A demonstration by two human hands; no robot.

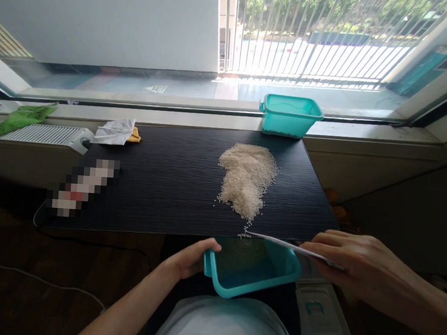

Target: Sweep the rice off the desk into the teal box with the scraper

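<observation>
My left hand grips the left end of a turquoise plastic container, its thumb over the rim. The container is just below the table's front edge, in front of my body, and its inside is dark. In my right hand is a thin white sheet, seen nearly edge-on; I cannot tell whether it is paper or card. Its far tip touches a few loose grains at the table edge. Behind that tip a pile of rice spreads over the dark table, narrowing towards the container.
A second turquoise container stands at the table's back right, by the window. White and yellow cloths lie at the back left. A blurred-out object rests on the table's left side. A clear lid is low on the right.
</observation>
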